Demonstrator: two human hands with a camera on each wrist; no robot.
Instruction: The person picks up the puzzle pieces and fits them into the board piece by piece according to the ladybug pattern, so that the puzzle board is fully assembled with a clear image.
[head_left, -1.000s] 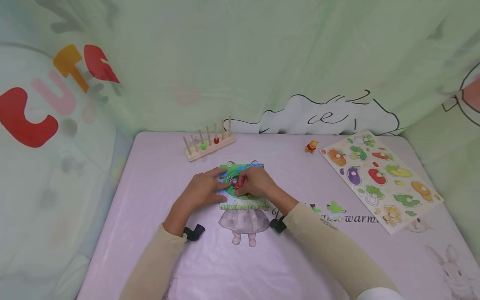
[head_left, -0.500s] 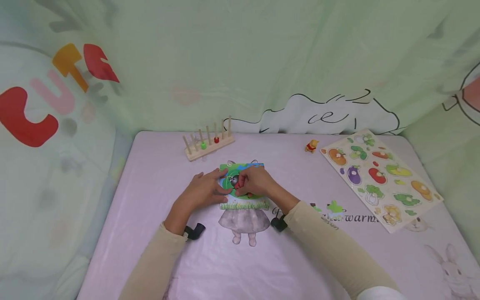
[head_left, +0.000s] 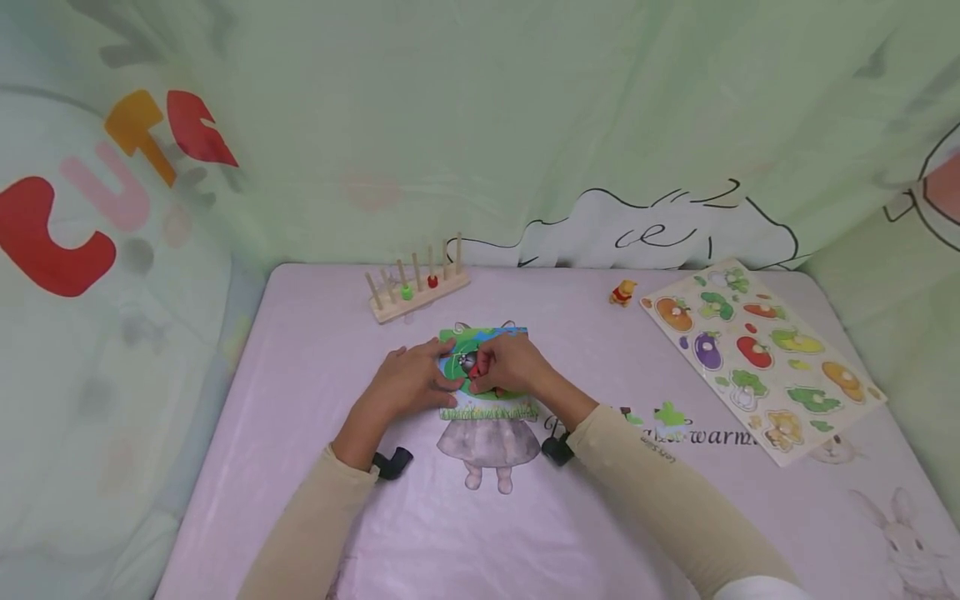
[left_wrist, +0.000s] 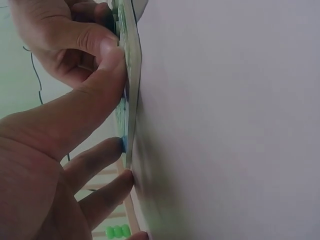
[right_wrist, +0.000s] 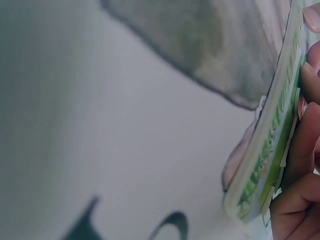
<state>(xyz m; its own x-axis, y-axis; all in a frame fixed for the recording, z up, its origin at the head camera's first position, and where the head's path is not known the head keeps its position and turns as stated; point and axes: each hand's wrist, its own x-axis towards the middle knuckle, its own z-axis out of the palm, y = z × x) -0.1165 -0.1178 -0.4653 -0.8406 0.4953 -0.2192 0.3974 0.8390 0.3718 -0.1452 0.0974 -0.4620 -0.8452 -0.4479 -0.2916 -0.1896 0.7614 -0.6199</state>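
Observation:
A small square picture puzzle board (head_left: 487, 412), green and blue with a grass strip, lies flat on the table. Near its middle is a ladybug puzzle piece (head_left: 469, 362) with a dark head and red body. My right hand (head_left: 516, 364) pinches this piece with curled fingers, hiding most of it. From the left, my left hand (head_left: 405, 379) rests its thumb and spread fingers on the board's left edge. The left wrist view shows the left thumb (left_wrist: 107, 75) pressing the board close to the right hand's fingertips. In the right wrist view, the board's edge (right_wrist: 257, 170) shows beside the right fingers.
Two loose green puzzle pieces (head_left: 670, 417) lie right of the board, partly near the right sleeve. Behind stands a wooden peg rack (head_left: 420, 296) with green and red beads. A small bear figure (head_left: 622, 292) and a vegetable puzzle board (head_left: 765, 358) are at the back right.
The left hand's thumb and fingers have shifted slightly on the board's left edge. The right hand stays at the ladybug piece, nearly still.

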